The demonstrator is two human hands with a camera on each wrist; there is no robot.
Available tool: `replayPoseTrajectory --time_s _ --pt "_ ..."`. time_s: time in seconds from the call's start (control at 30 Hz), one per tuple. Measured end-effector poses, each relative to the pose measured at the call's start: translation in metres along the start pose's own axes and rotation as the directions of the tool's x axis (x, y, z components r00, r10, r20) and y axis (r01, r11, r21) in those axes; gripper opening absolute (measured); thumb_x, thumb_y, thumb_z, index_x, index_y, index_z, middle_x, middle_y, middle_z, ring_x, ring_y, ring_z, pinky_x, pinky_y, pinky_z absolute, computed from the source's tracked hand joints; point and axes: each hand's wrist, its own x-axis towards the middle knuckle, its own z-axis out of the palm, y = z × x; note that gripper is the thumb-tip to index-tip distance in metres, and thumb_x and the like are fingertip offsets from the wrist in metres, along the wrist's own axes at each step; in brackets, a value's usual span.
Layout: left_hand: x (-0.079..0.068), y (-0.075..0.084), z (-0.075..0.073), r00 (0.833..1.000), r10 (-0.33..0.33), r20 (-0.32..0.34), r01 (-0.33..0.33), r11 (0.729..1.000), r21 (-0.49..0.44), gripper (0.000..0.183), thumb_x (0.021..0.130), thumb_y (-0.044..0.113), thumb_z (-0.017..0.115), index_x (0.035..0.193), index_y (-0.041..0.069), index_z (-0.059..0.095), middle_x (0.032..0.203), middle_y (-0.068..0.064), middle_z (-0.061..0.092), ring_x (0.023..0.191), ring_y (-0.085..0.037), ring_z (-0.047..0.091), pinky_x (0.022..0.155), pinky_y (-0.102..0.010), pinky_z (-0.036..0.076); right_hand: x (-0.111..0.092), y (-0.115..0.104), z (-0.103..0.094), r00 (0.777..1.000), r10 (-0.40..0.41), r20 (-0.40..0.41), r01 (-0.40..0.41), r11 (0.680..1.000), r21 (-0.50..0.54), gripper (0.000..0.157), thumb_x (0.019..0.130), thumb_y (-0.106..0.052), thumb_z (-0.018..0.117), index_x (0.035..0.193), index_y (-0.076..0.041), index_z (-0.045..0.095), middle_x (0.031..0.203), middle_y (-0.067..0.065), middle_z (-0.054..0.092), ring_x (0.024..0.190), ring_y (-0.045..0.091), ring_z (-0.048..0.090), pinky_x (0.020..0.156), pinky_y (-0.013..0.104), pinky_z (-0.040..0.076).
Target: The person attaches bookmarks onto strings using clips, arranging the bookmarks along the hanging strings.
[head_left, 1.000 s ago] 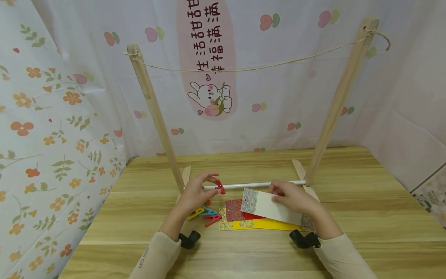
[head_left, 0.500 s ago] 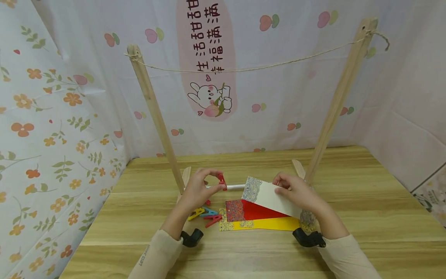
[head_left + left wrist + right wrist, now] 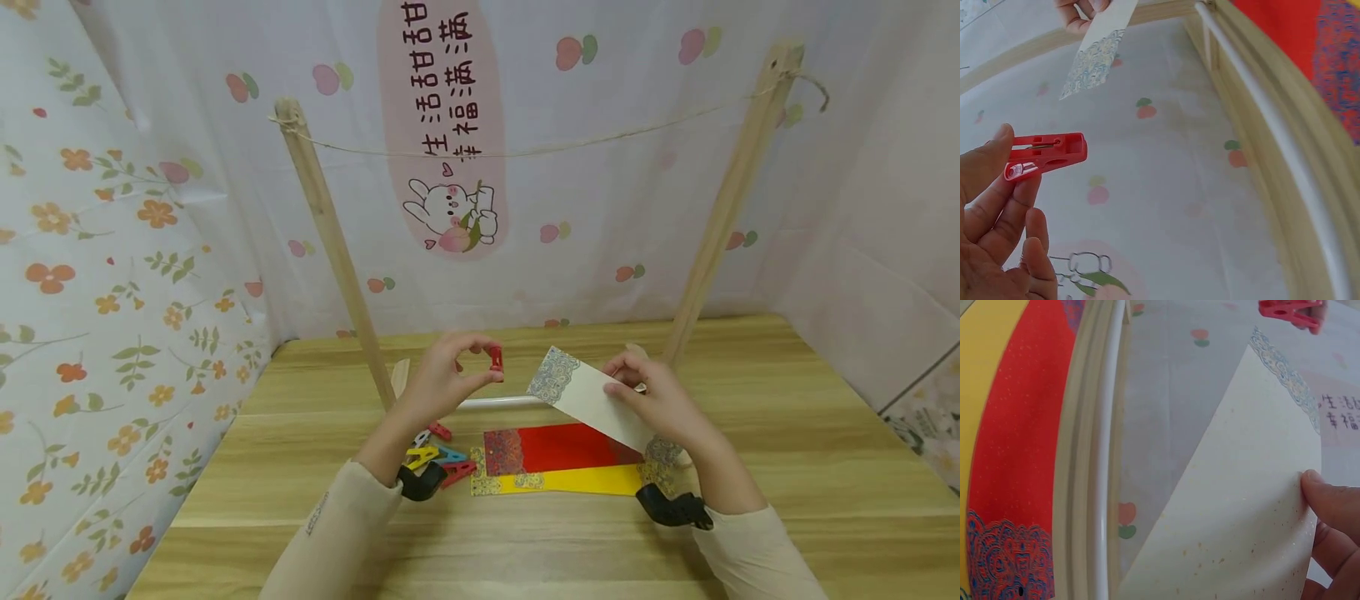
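A red clothespin [image 3: 1047,153] is pinched by its handle ends between the thumb and fingers of my left hand [image 3: 442,377]. My right hand [image 3: 651,392] holds a cream paper strip [image 3: 600,404] by its upper long edge, thumb on the near face; grey lace-like patterning covers both ends. The strip is lifted and tilted, its left end [image 3: 553,375] raised close to the clothespin. Beneath it on the table lie a red strip [image 3: 562,446] and a yellow strip [image 3: 592,481], both with patterned ends.
Two wooden posts [image 3: 333,250] carry a sagging twine line [image 3: 555,151] above my hands. A white rod [image 3: 498,402] joins them low down. Several coloured clothespins [image 3: 450,454] lie left of the strips. Patterned cloth [image 3: 637,208] hangs behind the table.
Both hands have risen away from the table, carrying the clothespin and the cream strip. The strip has tilted more steeply and uncovered the red strip below.
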Motion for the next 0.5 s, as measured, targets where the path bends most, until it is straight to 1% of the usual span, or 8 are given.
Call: replayPoseTrajectory --time_s 0.1,0.17,0.3,0.33,0.4,0.43,0.5 --pt "0.007 0.007 -0.003 0.999 0.032 0.015 -0.032 0.999 -0.003 0.034 0.085 0.018 0.079 0.117 0.013 0.071 0.102 -0.004 0.067 0.097 -0.02 0.055 0.071 -0.03 0.045 -0.001 -0.002 -0.003 0.999 0.008 -0.042 -0.008 1.0 0.001 0.013 0.093 -0.003 0.067 0.104 0.002 0.062 0.092 0.014 0.069 0.076 0.011 0.059 0.064 0.023 0.05" --pt "0.011 0.012 -0.006 0.999 0.043 0.029 -0.043 0.999 -0.012 0.035 0.085 0.018 0.079 0.118 0.012 0.07 0.093 -0.006 0.064 0.087 -0.019 0.053 0.064 -0.026 0.04 -0.002 -0.003 -0.004 0.997 0.021 -0.069 -0.021 1.0 0.006 0.014 0.093 -0.004 0.066 0.105 0.002 0.062 0.09 0.015 0.072 0.075 0.01 0.057 0.062 0.024 0.049" --pt "0.019 0.019 -0.014 0.996 0.085 0.028 -0.084 0.996 -0.028 0.036 0.083 0.015 0.08 0.117 0.008 0.07 0.08 -0.005 0.056 0.069 -0.016 0.044 0.054 -0.023 0.03 -0.003 -0.006 -0.005 0.991 0.038 -0.131 -0.033 0.999 0.036 0.016 0.095 -0.007 0.065 0.108 0.002 0.061 0.09 0.016 0.073 0.073 0.008 0.054 0.061 0.024 0.046" --pt "0.022 0.021 -0.016 0.995 0.099 0.02 -0.098 0.995 -0.028 0.036 0.083 0.014 0.08 0.117 0.008 0.07 0.079 -0.005 0.056 0.066 -0.016 0.043 0.053 -0.023 0.029 -0.003 -0.006 -0.005 0.988 0.04 -0.151 -0.033 0.998 0.047 0.016 0.095 -0.007 0.065 0.108 0.002 0.061 0.09 0.016 0.072 0.073 0.007 0.053 0.06 0.024 0.045" --pt "0.027 0.024 -0.02 0.99 0.138 -0.002 -0.138 0.99 -0.023 0.036 0.083 0.013 0.08 0.117 0.007 0.07 0.084 -0.004 0.061 0.064 -0.014 0.042 0.053 -0.023 0.028 -0.003 -0.008 -0.006 0.98 0.05 -0.191 -0.036 0.997 0.072 0.017 0.096 -0.008 0.065 0.109 0.002 0.061 0.089 0.014 0.072 0.074 0.005 0.053 0.06 0.023 0.043" --pt "0.029 0.026 -0.022 0.988 0.156 -0.013 -0.156 0.988 -0.016 0.036 0.083 0.013 0.08 0.117 0.007 0.07 0.086 -0.004 0.063 0.064 -0.014 0.042 0.053 -0.023 0.028 -0.003 -0.009 -0.007 0.976 0.055 -0.212 -0.038 0.996 0.083 0.018 0.096 -0.008 0.065 0.11 0.002 0.061 0.088 0.011 0.072 0.074 0.005 0.053 0.06 0.023 0.042" --pt "0.034 0.031 -0.026 0.981 0.193 -0.035 -0.193 0.981 -0.005 0.036 0.083 0.013 0.081 0.117 0.007 0.07 0.092 -0.005 0.067 0.064 -0.014 0.043 0.054 -0.023 0.029 -0.003 -0.01 -0.009 0.967 0.07 -0.246 -0.043 0.993 0.111 0.019 0.096 -0.009 0.065 0.111 0.002 0.061 0.086 0.001 0.072 0.074 0.004 0.054 0.061 0.022 0.043"
